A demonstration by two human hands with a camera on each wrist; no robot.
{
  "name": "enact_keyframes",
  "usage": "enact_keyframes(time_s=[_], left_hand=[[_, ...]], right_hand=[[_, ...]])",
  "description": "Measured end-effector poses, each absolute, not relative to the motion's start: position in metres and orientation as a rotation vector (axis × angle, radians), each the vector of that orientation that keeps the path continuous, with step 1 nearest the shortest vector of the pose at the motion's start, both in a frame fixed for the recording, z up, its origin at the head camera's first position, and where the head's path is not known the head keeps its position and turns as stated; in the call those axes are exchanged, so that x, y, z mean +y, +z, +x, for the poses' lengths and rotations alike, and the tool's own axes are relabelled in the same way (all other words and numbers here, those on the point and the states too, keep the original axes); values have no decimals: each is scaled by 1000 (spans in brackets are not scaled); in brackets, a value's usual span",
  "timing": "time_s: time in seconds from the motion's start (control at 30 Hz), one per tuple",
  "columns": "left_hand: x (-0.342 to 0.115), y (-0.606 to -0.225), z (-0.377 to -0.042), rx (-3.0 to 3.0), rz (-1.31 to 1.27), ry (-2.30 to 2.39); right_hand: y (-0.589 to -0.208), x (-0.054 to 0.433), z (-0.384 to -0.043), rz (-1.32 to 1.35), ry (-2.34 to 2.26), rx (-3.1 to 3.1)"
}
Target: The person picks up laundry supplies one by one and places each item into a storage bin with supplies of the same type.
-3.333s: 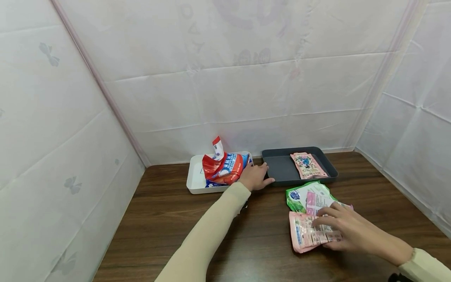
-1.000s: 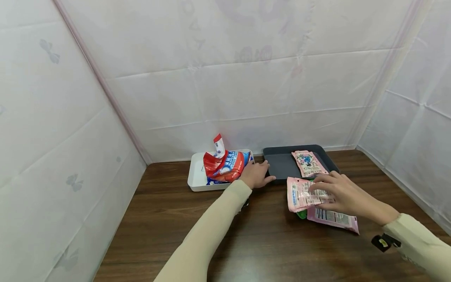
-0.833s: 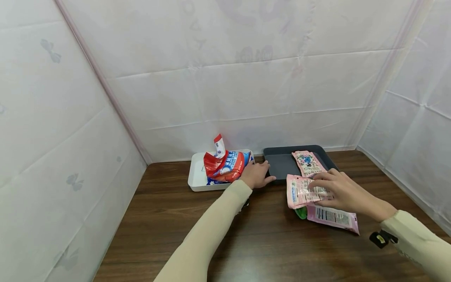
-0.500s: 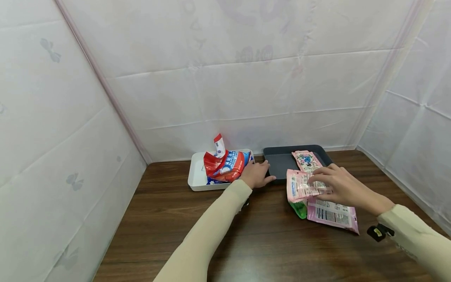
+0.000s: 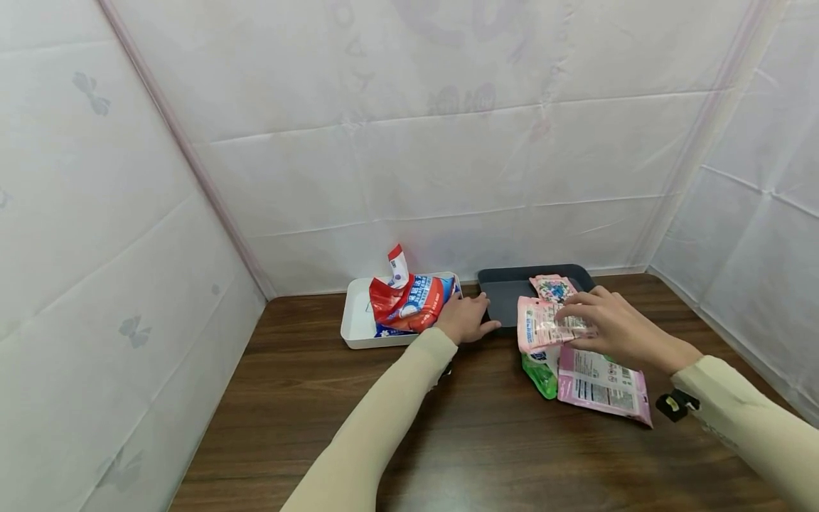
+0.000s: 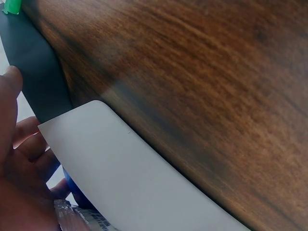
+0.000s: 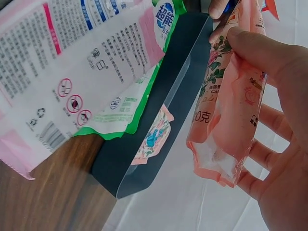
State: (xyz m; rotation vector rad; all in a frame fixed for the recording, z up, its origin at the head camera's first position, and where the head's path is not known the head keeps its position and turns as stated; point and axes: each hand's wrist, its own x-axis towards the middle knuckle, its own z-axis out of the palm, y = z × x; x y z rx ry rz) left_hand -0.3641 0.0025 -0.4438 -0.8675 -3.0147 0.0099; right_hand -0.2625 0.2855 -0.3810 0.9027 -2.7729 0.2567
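My right hand (image 5: 617,331) pinches a pink laundry-detergent-style pouch (image 5: 539,326) by its right side, thumb on one face and fingers on the other in the right wrist view. This pouch hangs over the near rim of the dark grey tray (image 5: 505,299), in which another pink pouch (image 5: 552,286) with a flower print lies. Below the held pouch, a green-and-white pouch (image 5: 540,377) and a lilac pouch (image 5: 604,387) lie overlapping on the table. My left hand (image 5: 466,318) rests with spread fingers where the two trays meet, its fingers beside the white tray (image 6: 110,159).
The white tray holds a red-and-blue bag (image 5: 419,302), its red end sticking up, over a dark blue packet (image 5: 387,331). Both trays stand at the back of the brown wooden table (image 5: 307,412), close to the white sheet wall (image 5: 384,178).
My right hand has lifted the pink pouch off the others and carried it away from me to the dark tray's rim. The lilac pouch has slid toward me. My left hand stays put.
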Motion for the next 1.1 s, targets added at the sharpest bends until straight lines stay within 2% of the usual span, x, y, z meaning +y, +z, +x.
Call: enact_keyframes(time_s=[1.1], left_hand=[[0,-444,-366,-3028,-882,-15]], right_hand=[[-377,275,-315,926,181,-2743]])
